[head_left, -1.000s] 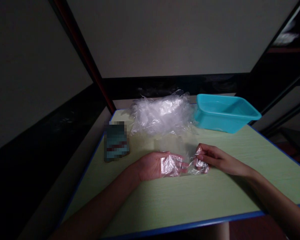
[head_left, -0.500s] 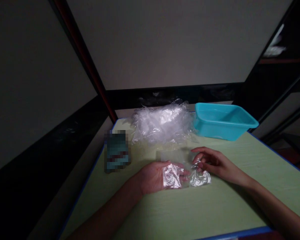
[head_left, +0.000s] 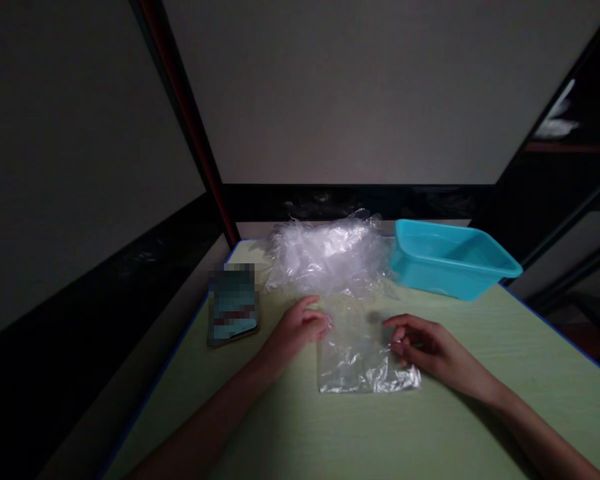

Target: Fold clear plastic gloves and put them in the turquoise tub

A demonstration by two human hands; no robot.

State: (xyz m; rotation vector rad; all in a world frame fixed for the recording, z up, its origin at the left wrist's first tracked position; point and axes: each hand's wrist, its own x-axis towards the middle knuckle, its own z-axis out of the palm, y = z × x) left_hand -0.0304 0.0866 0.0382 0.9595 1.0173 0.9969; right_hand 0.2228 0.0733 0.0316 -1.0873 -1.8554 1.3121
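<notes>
A clear plastic bag (head_left: pixel 355 360) hangs or lies between my two hands at the middle of the table, its crinkled lower edge catching the light. My left hand (head_left: pixel 300 327), slightly blurred, has its thumb and fingers closed at the bag's upper left edge. On the other side, my right hand (head_left: pixel 425 343) pinches the right edge between thumb and fingers, with the index finger stretched out above. Behind both hands sits a loose pile of clear plastic bags (head_left: pixel 330 253).
A turquoise plastic basin (head_left: pixel 450 267) stands at the back right of the pale green table (head_left: pixel 330 440). A phone-like flat object (head_left: pixel 233 303), its screen pixelated, lies at the left edge. Wall panels (head_left: pixel 340 93) rise behind the table.
My left hand was palm up with its fingers behind or within the bag; it has drawn out leftward and turned over to the bag's left edge. My right hand keeps its pinch.
</notes>
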